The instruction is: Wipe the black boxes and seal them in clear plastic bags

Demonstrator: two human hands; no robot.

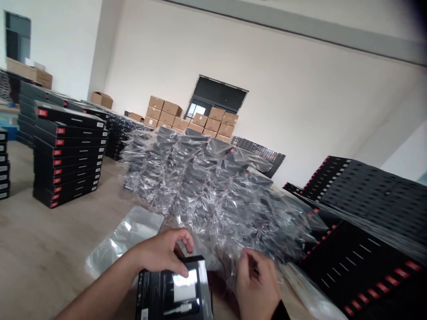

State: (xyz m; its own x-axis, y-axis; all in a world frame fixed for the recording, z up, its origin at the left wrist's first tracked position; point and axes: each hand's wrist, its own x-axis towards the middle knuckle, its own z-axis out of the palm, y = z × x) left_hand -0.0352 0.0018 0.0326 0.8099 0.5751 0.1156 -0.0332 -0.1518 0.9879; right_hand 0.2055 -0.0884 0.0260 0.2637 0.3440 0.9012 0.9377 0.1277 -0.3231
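Note:
My left hand (163, 251) grips the top edge of a flat black box (173, 291) at the bottom middle, fingers curled over its end. The box lies on the wooden table (43, 249) and looks partly inside a clear plastic sleeve. My right hand (256, 282) is just right of the box, fingers pinched on the clear plastic film (230, 271) at the foot of the bagged pile. A flat clear plastic bag (123, 240) lies on the table left of my left hand.
A big heap of plastic-bagged black boxes (207, 186) fills the table centre. Stacks of unbagged black boxes (66, 155) stand at left, more black boxes (363, 226) lie at right. Brown cartons (190, 118) line the far wall.

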